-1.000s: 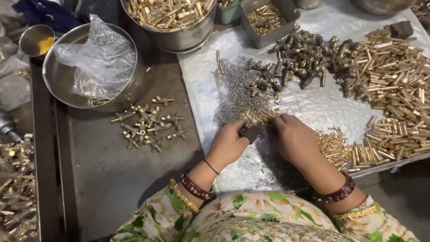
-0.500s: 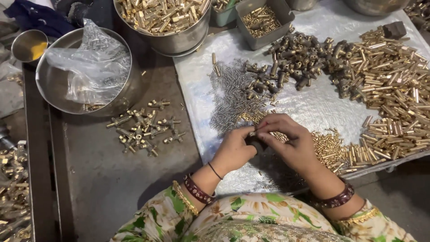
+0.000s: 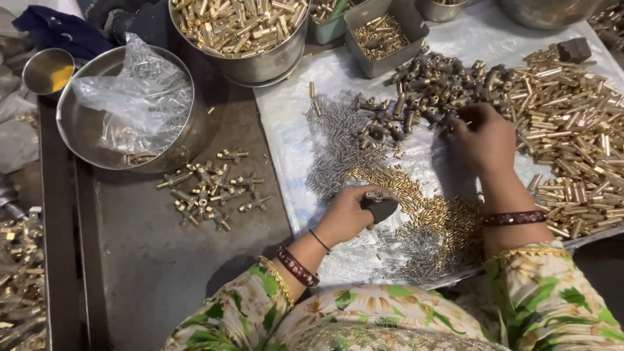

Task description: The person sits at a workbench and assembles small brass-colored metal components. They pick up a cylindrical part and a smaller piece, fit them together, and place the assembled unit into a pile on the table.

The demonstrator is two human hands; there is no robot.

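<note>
Dark blocky fitting, left hand

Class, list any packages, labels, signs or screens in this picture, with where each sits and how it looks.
Plastic bag: crumpled, clear, lying in the round steel bowl at upper left, a few brass parts inside it.
No labels, signs or screens are in view.

The left hand grips a small dark block near the middle of a plastic sheet, beside scattered springs and short brass pins. The right hand reaches farther into a pile of dark fittings. Brass tubes lie right; assembled fittings and a steel bowl sit left.
</note>
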